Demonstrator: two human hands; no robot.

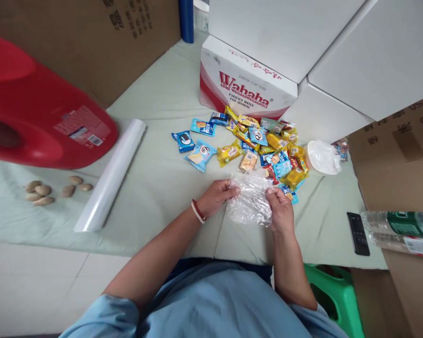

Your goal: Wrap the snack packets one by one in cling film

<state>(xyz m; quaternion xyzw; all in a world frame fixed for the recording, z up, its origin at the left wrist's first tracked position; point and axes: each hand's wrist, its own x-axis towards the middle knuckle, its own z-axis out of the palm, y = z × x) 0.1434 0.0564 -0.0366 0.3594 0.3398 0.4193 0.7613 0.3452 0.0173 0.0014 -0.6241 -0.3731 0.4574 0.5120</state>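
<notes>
Between my hands is a crinkled clear plastic bag (250, 204), held over the front part of the table. My left hand (215, 196) pinches its left edge between thumb and fingers. On the other side, my right hand (281, 209) grips the right edge the same way. Just beyond the bag lies a pile of small wrapped snacks (277, 141) in yellow, blue and red packets, and the bag's top overlaps the nearest ones. A light-blue snack packet (201, 155) lies a little apart, left of the pile.
A Wahaha water carton (246, 84) stands behind the snacks. To the right are a white tub (322, 157) with plastic in it, a black phone (358, 234) and plastic bottles (402, 224). Leftward lie a white roll (111, 176), several stones (42, 190) and a red jug (45, 108).
</notes>
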